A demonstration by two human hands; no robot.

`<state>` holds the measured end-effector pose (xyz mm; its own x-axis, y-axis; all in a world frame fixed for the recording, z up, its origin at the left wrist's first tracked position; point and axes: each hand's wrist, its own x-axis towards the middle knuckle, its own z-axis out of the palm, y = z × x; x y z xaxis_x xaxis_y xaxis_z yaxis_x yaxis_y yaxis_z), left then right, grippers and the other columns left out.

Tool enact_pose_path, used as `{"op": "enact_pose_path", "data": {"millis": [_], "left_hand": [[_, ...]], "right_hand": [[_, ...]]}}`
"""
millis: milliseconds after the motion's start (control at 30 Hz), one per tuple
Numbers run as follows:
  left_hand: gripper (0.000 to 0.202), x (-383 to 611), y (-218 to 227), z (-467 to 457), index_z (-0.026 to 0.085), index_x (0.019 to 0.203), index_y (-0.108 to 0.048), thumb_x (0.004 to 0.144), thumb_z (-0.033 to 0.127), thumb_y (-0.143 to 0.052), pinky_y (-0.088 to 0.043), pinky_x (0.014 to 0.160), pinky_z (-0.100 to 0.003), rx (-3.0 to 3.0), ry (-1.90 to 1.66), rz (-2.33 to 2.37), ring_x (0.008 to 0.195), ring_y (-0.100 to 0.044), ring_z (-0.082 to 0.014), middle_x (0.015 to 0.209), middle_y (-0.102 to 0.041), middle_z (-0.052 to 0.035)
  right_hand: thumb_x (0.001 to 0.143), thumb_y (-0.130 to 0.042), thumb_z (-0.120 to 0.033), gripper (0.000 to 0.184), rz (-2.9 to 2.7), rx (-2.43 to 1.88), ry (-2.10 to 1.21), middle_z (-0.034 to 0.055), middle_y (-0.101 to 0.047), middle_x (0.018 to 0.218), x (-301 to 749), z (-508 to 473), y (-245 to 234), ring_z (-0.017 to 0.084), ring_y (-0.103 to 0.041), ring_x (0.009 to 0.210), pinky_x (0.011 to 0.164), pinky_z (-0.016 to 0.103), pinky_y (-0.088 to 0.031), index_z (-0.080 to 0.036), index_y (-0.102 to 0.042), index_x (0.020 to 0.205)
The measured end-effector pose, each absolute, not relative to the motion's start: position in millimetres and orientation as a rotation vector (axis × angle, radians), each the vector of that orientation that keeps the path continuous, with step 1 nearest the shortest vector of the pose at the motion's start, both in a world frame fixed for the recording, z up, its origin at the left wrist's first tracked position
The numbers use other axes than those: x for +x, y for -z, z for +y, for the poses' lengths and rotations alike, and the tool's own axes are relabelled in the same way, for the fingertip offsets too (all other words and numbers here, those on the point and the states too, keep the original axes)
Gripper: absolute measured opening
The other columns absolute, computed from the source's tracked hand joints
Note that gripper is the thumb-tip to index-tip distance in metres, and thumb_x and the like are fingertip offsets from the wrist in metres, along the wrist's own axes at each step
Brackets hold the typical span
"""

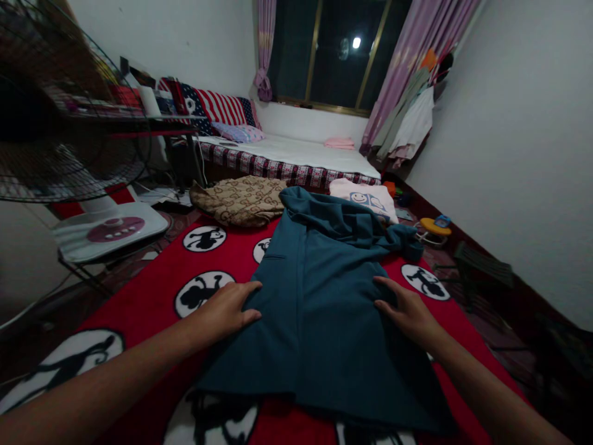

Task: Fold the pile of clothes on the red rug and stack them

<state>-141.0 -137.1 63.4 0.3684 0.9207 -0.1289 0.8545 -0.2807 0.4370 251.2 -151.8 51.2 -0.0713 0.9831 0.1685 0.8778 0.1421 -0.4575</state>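
Observation:
A teal jacket [319, 303] lies spread on a red blanket [152, 296] printed with black-and-white monkey circles. My left hand [227, 309] rests flat on the jacket's left edge, fingers stretched out. My right hand [407, 309] lies flat on the jacket's right side, fingers apart. Neither hand grips the cloth. The jacket's collar and sleeves are bunched at the far end.
A tan patterned garment [241, 201] and a white smiley-face shirt [365, 199] lie beyond the jacket. A standing fan [69, 105] and its base [111, 232] are at left. A bed [291, 154] stands under the window. A small folding stool [482, 262] is at right.

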Motion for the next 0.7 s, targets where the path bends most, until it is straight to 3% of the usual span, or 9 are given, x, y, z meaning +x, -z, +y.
{"op": "enact_pose_path", "data": {"millis": [167,267,333,433,500,567,633,700], "left_hand": [[0.050,-149,-76,-150,0.024,0.119,-0.065,0.070,0.033,-0.067,-0.048,0.089,-0.036,2.192,-0.069,1.476,0.104,-0.063,-0.0280,0.111,-0.068,-0.0097],[0.017,-134,-103,-139,0.024,0.082,-0.074,0.067,0.031,-0.072,-0.050,0.081,-0.038,2.352,0.075,1.417,0.087,-0.066,-0.0292,0.086,-0.070,-0.0081],[0.014,-112,-122,-119,0.021,0.068,-0.072,0.069,0.034,-0.073,-0.050,0.082,-0.041,2.476,0.061,1.426,0.086,-0.066,-0.0310,0.082,-0.069,-0.0100],[0.025,-68,-129,-73,0.018,0.096,-0.072,0.085,0.035,-0.057,-0.048,0.089,-0.044,2.547,-0.257,1.469,0.102,-0.063,-0.0325,0.101,-0.066,-0.0146],[0.038,-44,-114,-37,0.013,0.123,-0.059,0.089,0.027,-0.048,-0.044,0.097,-0.042,2.481,-0.567,1.594,0.117,-0.055,-0.0314,0.121,-0.059,-0.0195],[0.050,-28,-87,-5,0.005,0.138,-0.042,0.092,0.026,-0.044,-0.037,0.105,-0.040,2.313,-0.762,1.763,0.130,-0.044,-0.0311,0.138,-0.045,-0.0254],[0.056,-22,-56,17,0.001,0.140,-0.037,0.093,0.030,-0.043,-0.032,0.109,-0.045,2.186,-0.761,1.838,0.136,-0.036,-0.0344,0.144,-0.038,-0.0297],[0.059,-20,-30,28,0.004,0.139,-0.040,0.092,0.039,-0.046,-0.026,0.112,-0.051,2.209,-0.683,1.819,0.140,-0.027,-0.0372,0.148,-0.034,-0.0277]], "right_hand": [[0.076,-0.059,-0.033,0.047,-2.138,-1.744,-0.265,0.0096,-0.070,0.111,272,-174,-52,0.028,-0.068,0.096,0.080,0.038,-0.056,-0.026,-0.062,0.122],[0.069,-0.068,-0.031,0.034,-2.340,-1.876,-0.111,0.0089,-0.072,0.097,269,-167,-66,0.028,-0.069,0.085,0.071,0.037,-0.056,-0.030,-0.072,0.103],[0.071,-0.069,-0.039,0.026,-2.366,-1.897,0.050,0.0086,-0.070,0.099,252,-148,-83,0.028,-0.068,0.085,0.068,0.037,-0.056,-0.031,-0.074,0.096],[0.085,-0.055,-0.047,0.033,-2.306,-1.736,0.125,0.0076,-0.064,0.116,214,-108,-94,0.024,-0.066,0.094,0.073,0.035,-0.056,-0.030,-0.068,0.110],[0.089,-0.050,-0.044,0.041,-2.321,-1.588,0.110,0.0081,-0.058,0.128,193,-81,-84,0.023,-0.062,0.108,0.086,0.035,-0.054,-0.027,-0.060,0.125],[0.090,-0.050,-0.042,0.043,-2.413,-1.531,0.096,0.0100,-0.057,0.131,182,-58,-69,0.025,-0.057,0.117,0.094,0.036,-0.050,-0.023,-0.058,0.127],[0.092,-0.046,-0.043,0.036,-2.496,-1.635,0.060,0.0108,-0.067,0.116,178,-36,-63,0.026,-0.063,0.106,0.087,0.037,-0.051,-0.021,-0.068,0.110],[0.095,-0.038,-0.047,0.044,-2.496,-1.822,0.057,0.0093,-0.072,0.088,180,-11,-72,0.025,-0.069,0.085,0.074,0.034,-0.052,-0.021,-0.072,0.084]]}}
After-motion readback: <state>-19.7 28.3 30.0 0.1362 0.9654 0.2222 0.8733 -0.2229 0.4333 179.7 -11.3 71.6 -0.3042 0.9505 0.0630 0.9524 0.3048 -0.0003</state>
